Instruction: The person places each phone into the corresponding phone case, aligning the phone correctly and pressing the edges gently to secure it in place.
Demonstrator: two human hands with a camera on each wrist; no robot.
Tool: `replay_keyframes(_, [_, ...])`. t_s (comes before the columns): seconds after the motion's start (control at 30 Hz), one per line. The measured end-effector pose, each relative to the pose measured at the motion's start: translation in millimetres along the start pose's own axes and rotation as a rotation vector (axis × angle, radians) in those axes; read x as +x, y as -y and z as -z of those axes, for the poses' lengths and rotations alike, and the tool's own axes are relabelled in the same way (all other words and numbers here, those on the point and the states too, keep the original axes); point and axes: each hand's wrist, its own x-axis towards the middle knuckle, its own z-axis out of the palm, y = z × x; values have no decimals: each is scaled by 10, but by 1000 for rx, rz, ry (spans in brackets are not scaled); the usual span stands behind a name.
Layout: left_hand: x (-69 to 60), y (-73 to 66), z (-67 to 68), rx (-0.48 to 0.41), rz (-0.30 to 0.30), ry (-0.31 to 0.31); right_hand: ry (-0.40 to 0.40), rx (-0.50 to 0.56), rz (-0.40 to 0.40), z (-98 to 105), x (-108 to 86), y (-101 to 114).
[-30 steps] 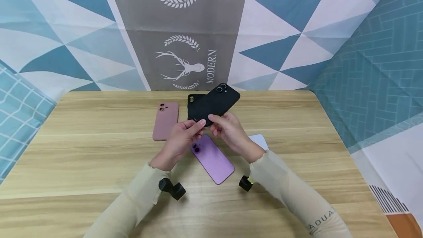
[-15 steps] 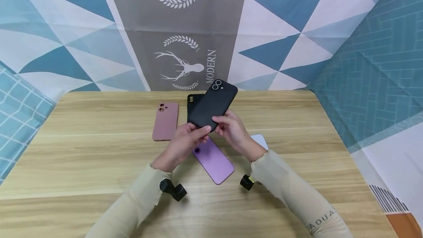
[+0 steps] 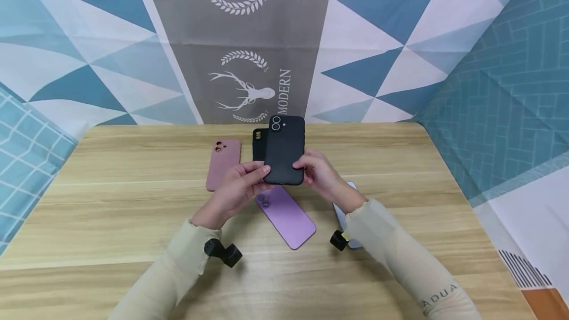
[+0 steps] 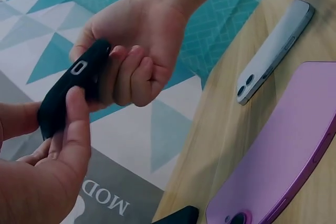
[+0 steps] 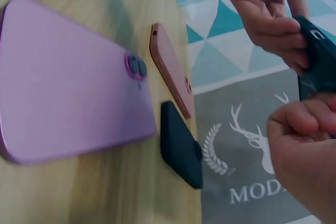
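A black phone in a black case (image 3: 286, 152) is held up above the table by both hands, its back and twin camera rings facing the head camera. The left hand (image 3: 235, 189) grips its lower left corner, thumb on the back. Along the lower right edge, the right hand (image 3: 323, 178) pinches it with the thumb on the back. In the left wrist view the bottom edge of the black phone (image 4: 76, 85) shows a port opening. Part of a second black case (image 3: 259, 144) lies behind it. Below the hands lies a purple phone (image 3: 289, 219).
A pink case (image 3: 223, 162) lies left of the hands on the wooden table (image 3: 111, 201). A pale phone (image 3: 341, 216) is partly hidden under the right wrist; the left wrist view shows this pale phone (image 4: 275, 51) whole. Patterned cloth (image 3: 369, 28) hangs behind the table.
The held black phone has turned from leaning right to upright. Both hands have turned with it, the left moving slightly left and the right slightly right, uncovering more of the pale phone.
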Motion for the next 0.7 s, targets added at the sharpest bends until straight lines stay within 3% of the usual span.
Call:
replay_keyframes(0.13, [24, 30, -15, 36, -29, -15, -6, -95, -37, 87, -10, 81])
replay_keyframes(0.4, [118, 141, -62, 81, -57, -58, -196, -267, -107, 139, 1, 182])
replay_keyframes(0.7, [153, 226, -89, 107, -57, -68, -229, -231, -140, 145, 1, 147])
